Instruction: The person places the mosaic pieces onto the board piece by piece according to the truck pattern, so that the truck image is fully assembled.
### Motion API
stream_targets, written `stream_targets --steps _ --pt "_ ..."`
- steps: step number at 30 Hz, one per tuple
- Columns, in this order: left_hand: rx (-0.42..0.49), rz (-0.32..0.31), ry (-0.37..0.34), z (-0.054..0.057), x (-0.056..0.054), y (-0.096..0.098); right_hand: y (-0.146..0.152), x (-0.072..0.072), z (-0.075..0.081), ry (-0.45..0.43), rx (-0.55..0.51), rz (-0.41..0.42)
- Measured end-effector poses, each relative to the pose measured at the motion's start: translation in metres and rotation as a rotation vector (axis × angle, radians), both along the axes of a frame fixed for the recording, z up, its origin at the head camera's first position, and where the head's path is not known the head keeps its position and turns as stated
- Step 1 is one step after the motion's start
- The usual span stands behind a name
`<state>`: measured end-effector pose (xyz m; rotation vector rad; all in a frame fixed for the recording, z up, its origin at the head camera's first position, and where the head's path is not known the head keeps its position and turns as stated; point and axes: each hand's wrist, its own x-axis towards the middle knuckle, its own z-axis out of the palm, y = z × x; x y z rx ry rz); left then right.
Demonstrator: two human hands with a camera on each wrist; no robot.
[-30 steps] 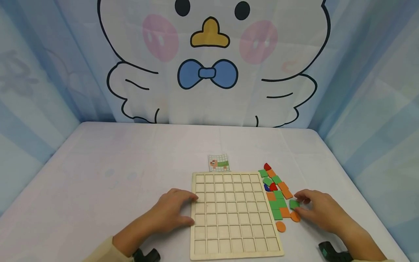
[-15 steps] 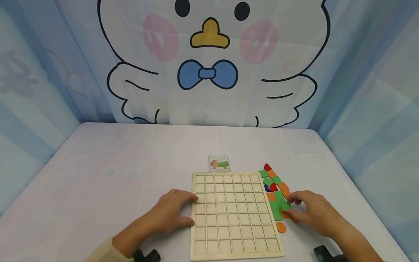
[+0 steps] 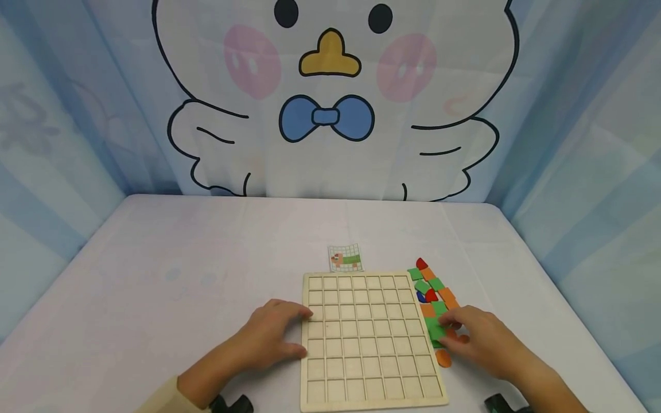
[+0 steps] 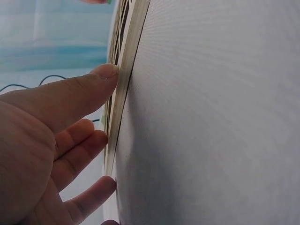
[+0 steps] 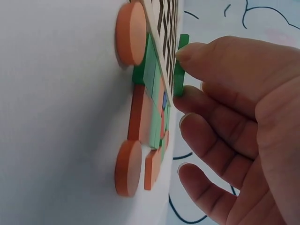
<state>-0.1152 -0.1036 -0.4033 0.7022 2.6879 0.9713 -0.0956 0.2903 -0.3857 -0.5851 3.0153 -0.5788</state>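
A pale wooden grid board (image 3: 369,348) lies on the table, its cells without tiles. My left hand (image 3: 271,335) rests at its left edge, thumb and fingertips spread along the rim (image 4: 123,79) in the left wrist view. Between the thumb and index finger of my right hand (image 3: 480,341) is a small green tile (image 5: 179,77), pinched and held on edge above the loose pieces by the board's right side. The other fingers of that hand are loosely bent. Below them lie an orange round piece (image 5: 129,168) and an orange tile (image 5: 143,112).
Loose green, orange, red and blue pieces run along the board's right edge, with a red piece (image 3: 422,263) farthest back. An orange disc (image 3: 443,358) lies nearest the front. Behind the board is a small picture card (image 3: 346,258). A patterned curtain (image 3: 330,155) stands behind the table.
My right hand has moved left with the green tile, from beyond the loose pieces to over them near the board's right edge. My left hand has stayed in place.
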Motion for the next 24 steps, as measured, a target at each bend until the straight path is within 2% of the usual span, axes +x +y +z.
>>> stream_targets --steps 3,13,24 --pt "0.001 0.001 -0.009 0.0 0.0 0.0 -0.003 0.001 -0.002 -0.018 -0.019 0.02" --pt "-0.005 -0.003 0.006 -0.001 -0.001 0.0 -0.012 0.0 -0.006 -0.019 0.041 0.056" --pt "-0.01 -0.013 0.023 -0.002 -0.002 -0.001 -0.015 0.002 -0.01 0.064 0.004 0.102"
